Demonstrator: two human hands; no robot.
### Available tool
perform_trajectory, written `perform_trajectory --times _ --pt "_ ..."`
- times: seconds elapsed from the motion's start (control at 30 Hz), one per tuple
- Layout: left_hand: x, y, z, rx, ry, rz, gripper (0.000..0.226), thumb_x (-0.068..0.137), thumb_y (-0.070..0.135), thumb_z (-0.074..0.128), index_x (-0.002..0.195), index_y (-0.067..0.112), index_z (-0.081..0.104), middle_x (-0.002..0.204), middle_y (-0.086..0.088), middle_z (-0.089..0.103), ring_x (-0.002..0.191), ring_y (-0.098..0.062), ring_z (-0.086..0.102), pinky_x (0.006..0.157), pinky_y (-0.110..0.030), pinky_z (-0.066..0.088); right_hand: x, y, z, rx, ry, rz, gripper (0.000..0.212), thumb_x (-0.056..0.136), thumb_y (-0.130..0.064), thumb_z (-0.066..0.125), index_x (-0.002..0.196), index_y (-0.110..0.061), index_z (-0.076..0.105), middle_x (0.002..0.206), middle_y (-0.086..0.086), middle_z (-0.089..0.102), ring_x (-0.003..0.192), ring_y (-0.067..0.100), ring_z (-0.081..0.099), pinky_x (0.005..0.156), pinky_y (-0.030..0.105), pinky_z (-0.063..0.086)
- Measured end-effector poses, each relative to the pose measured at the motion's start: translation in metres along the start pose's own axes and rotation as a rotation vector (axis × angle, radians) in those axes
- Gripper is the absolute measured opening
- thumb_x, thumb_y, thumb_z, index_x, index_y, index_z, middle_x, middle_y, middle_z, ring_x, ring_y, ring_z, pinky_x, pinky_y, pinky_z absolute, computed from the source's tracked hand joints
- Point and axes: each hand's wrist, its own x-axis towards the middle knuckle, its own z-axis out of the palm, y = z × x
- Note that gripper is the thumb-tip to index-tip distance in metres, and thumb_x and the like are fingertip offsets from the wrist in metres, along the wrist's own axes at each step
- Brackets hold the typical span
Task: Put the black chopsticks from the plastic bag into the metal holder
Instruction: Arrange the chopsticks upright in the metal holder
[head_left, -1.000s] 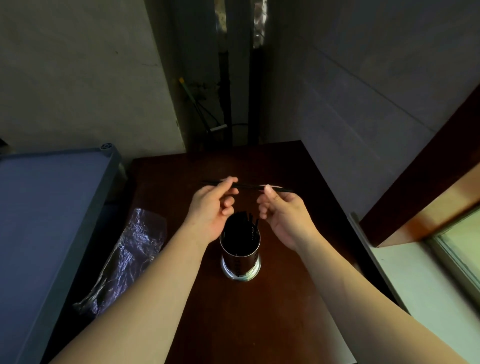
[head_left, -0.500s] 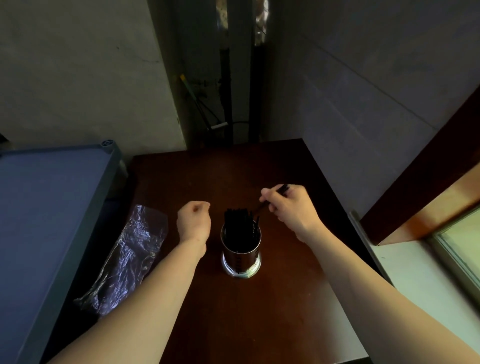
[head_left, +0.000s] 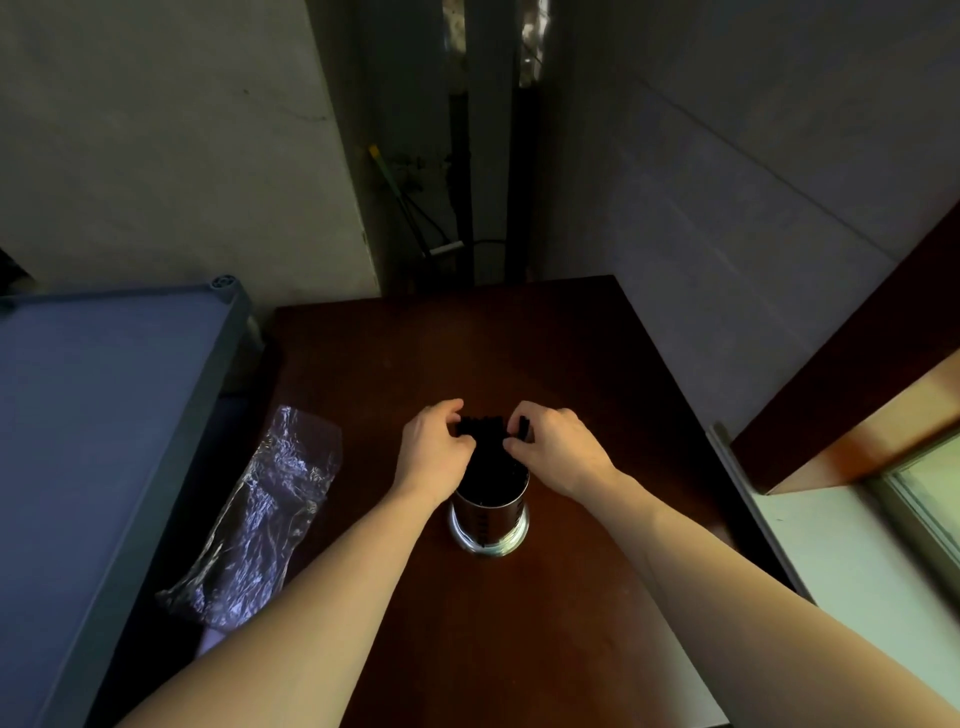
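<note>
A shiny metal holder (head_left: 490, 519) stands upright in the middle of the dark wooden table (head_left: 571, 374). Several black chopsticks (head_left: 485, 441) stand bunched in it, their tops sticking out above the rim. My left hand (head_left: 434, 449) curls around the left side of the chopstick tops. My right hand (head_left: 558, 449) curls around their right side, fingertips on the tops. The crumpled clear plastic bag (head_left: 260, 514) lies at the table's left edge, apart from both hands; what it holds is too dark to tell.
A grey-blue shelf top (head_left: 98, 426) borders the table on the left. Walls close in behind and on the right, with pipes and cables (head_left: 457, 197) in the corner gap. A white ledge (head_left: 841, 561) and a window frame lie at the right.
My right hand lowered its chopstick into the holder. Both hands then closed in around the tops of the bunch; the left hand came over from beside the holder.
</note>
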Motion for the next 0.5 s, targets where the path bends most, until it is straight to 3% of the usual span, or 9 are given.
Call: perform_trajectory --times 0.13,0.33,0.5 --pt "0.0 0.002 0.002 0.013 -0.002 0.002 0.054 0.093 0.007 0.063 0.145 0.018 0.052 0.14 -0.009 0.061 0.123 -0.02 0.063 0.093 -0.02 0.047 0.002 0.002 0.007 0.015 0.014 0.017 0.019 0.095 -0.03 0.064 0.109 -0.024 0.054 0.09 0.001 0.067 0.079 0.022 0.067 0.067 0.042 0.059" --pt "0.0 0.001 0.005 0.005 -0.004 0.003 0.049 0.094 0.009 0.065 0.142 0.016 0.056 0.139 -0.011 0.063 0.122 -0.021 0.064 0.101 -0.03 0.052 0.004 0.006 0.015 0.07 0.015 0.031 0.044 0.092 -0.028 0.07 0.129 -0.023 0.047 0.09 0.0 0.065 0.082 0.019 0.067 0.071 0.041 0.06" --pt "0.002 -0.002 0.006 0.006 -0.007 0.018 0.046 0.095 0.011 0.067 0.139 0.019 0.059 0.135 -0.01 0.065 0.118 -0.02 0.066 0.101 -0.033 0.054 0.01 0.009 0.019 0.13 -0.003 0.103 0.071 0.087 -0.03 0.078 0.147 -0.02 0.041 0.113 0.011 0.065 0.098 0.027 0.067 0.081 0.039 0.059"
